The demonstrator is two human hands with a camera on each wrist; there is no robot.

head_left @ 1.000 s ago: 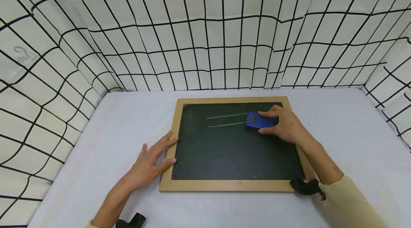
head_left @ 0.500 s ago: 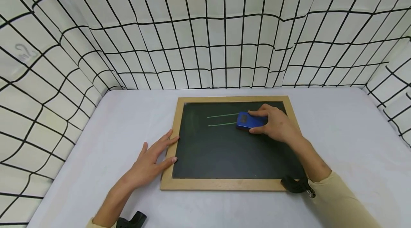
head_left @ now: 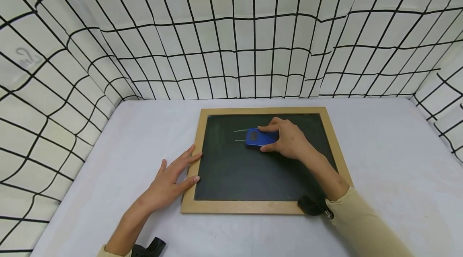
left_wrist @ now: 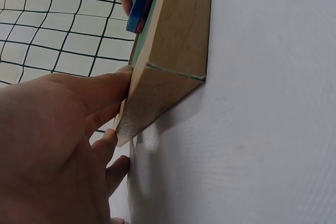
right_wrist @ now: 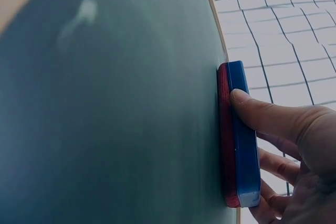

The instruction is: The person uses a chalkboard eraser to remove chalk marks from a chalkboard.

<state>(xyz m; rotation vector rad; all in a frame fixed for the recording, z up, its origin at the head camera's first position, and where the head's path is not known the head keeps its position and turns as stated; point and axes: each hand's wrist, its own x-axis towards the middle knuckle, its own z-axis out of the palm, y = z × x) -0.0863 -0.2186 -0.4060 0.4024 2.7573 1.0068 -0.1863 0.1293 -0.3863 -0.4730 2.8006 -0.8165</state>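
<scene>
1. On the black-gridded white wall covering (head_left: 36, 100) at the left, a faint grey handwritten mark (head_left: 27, 56) is seen; a curl like a "2" can be made out in its upper part, while the rest cannot be read.
2. On the top of the blue chalkboard eraser (head_left: 262, 138), a dark rectangular patch (head_left: 253, 136) is borne; no lettering can be read on it.
3. On the chalkboard (head_left: 246, 176), no letter or number is formed by the two short chalk lines (head_left: 240, 130).

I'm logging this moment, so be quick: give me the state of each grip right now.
Left grip: open, touching the wooden frame.
Right grip: closed, holding the blue eraser.
</scene>
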